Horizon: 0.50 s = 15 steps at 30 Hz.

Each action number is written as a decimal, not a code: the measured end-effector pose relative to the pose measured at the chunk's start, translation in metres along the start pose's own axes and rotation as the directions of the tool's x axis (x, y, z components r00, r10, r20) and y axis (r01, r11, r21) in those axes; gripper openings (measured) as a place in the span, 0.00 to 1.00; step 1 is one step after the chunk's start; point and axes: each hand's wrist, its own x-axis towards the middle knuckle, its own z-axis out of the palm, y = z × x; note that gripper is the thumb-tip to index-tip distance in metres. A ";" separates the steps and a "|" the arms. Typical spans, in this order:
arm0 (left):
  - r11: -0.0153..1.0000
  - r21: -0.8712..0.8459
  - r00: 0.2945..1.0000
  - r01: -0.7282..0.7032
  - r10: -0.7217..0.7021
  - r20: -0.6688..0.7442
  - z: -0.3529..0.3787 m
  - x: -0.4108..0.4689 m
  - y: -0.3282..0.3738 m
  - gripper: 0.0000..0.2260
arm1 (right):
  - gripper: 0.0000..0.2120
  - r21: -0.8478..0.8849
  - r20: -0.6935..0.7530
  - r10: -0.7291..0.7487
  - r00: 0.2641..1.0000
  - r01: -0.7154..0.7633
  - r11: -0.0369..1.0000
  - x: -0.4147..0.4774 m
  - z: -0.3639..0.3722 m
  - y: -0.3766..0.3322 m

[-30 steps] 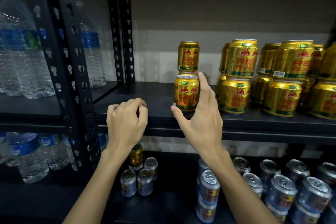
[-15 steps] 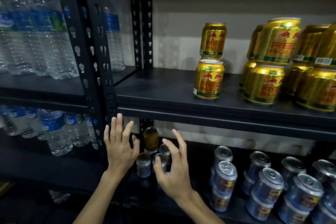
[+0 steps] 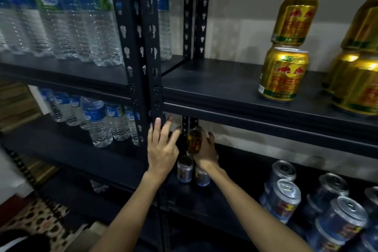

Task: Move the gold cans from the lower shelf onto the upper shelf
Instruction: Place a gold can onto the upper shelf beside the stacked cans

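The right hand (image 3: 206,154) grips one gold can (image 3: 194,143) above two silver cans (image 3: 185,169); the left hand (image 3: 162,149) is spread, holding nothing.

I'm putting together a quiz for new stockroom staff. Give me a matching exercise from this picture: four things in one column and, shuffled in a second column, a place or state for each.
Things
1. left hand
2. right hand
3. stacked gold cans
4. water bottles

Places or states
A. on the upper shelf, one on top of another
B. left of the black post
C. fingers straight and spread, holding nothing
D. grips a gold can down at the lower shelf

Pairs: 1-C, 2-D, 3-A, 4-B
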 end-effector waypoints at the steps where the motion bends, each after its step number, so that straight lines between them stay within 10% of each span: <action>1: 1.000 -0.002 1.000 -0.004 0.004 -0.001 0.000 0.000 0.000 0.21 | 0.42 -0.009 0.012 -0.007 1.000 0.007 1.000 0.003 0.001 -0.001; 15: 0.999 -0.046 0.999 0.020 -0.022 -0.047 0.002 -0.001 0.002 0.12 | 0.36 0.045 -0.078 -0.053 0.996 0.057 0.997 0.012 0.015 0.006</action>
